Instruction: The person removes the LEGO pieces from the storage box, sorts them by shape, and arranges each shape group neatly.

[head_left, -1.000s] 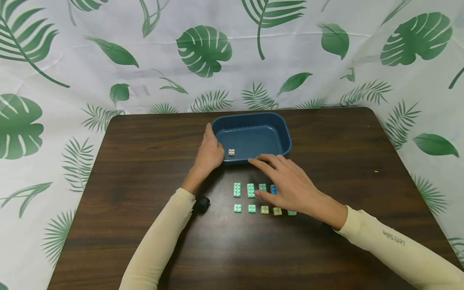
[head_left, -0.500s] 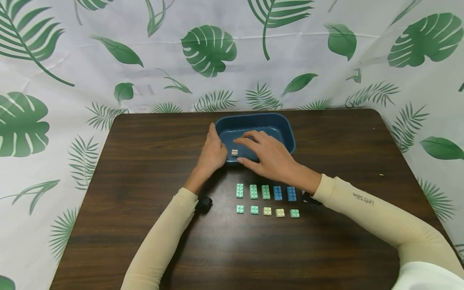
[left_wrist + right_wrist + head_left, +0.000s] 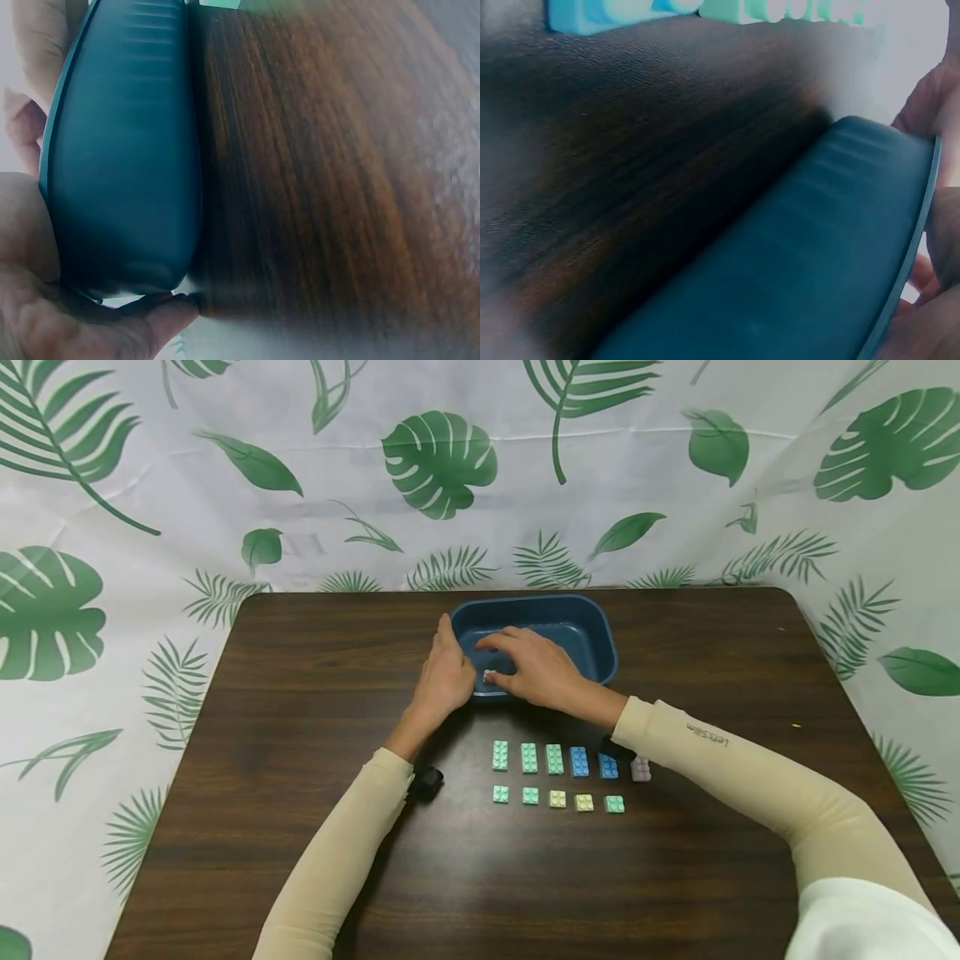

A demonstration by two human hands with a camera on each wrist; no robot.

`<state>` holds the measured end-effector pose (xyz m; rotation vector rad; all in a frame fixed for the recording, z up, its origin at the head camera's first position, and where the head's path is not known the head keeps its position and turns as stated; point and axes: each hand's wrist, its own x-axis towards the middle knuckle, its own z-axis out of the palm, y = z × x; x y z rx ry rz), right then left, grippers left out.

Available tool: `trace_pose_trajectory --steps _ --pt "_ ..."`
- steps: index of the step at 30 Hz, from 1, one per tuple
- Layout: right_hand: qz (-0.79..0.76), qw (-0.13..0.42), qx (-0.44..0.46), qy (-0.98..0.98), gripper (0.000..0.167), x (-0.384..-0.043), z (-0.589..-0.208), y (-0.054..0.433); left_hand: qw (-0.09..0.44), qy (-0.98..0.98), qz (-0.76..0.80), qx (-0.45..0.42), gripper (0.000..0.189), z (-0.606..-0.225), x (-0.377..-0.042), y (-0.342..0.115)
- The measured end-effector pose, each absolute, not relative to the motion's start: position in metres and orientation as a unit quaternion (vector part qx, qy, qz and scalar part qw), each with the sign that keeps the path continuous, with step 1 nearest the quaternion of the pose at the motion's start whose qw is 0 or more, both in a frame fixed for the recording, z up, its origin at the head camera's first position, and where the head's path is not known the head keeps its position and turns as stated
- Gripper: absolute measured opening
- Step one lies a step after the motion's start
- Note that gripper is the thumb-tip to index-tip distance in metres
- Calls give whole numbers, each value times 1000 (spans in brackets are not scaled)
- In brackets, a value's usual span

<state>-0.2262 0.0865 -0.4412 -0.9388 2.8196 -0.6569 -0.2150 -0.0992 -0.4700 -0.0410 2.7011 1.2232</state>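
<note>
A blue tray (image 3: pixel 555 602) stands near the back of the table. My left hand (image 3: pixel 444 672) grips its left end; in the left wrist view the fingers (image 3: pixel 169 322) wrap round the tray's corner. Inside, by the front left corner, lies a small white brick (image 3: pixel 487 677), partly covered by a thumb. That thumb belongs to my right hand (image 3: pixel 536 668), which reaches over the tray's front rim with thumb and index finger apart, the thumb tip at the brick. In the right wrist view the tray wall (image 3: pixel 802 247) hides most of the fingers.
Two rows of toy bricks lie in front of the tray: long green bricks (image 3: pixel 528 758), blue bricks (image 3: pixel 579 762) and a pale mauve brick (image 3: pixel 641 769) behind, small green bricks (image 3: pixel 501 794) and yellow bricks (image 3: pixel 557 799) nearer. A leaf-patterned cloth (image 3: pixel 330 468) hangs behind the dark wooden table (image 3: pixel 525 893).
My right hand has moved left from above the brick rows into the tray, and its thumb has come to the white brick. The left hand stays at the tray's left end.
</note>
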Motion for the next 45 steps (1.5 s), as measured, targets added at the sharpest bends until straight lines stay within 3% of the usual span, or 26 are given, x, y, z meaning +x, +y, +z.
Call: trace_pose_trajectory --steps 19,29,33,40,45 --pt "-166 115 -252 946 26 -233 -438 83 88 905 416 -6 76 -467 -217 -89" --pt "-160 119 -253 947 16 -234 -442 74 93 903 418 -11 77 -466 -214 -96" --pt "-136 77 -279 948 17 -231 -443 73 96 903 419 -13 76 -466 -212 -97" --pt "-86 -69 -351 930 17 -224 -440 75 93 904 417 -17 77 -467 -212 -98" --pt "-102 -117 -375 914 18 -216 -418 86 94 904 417 -21 78 -467 -212 -99"
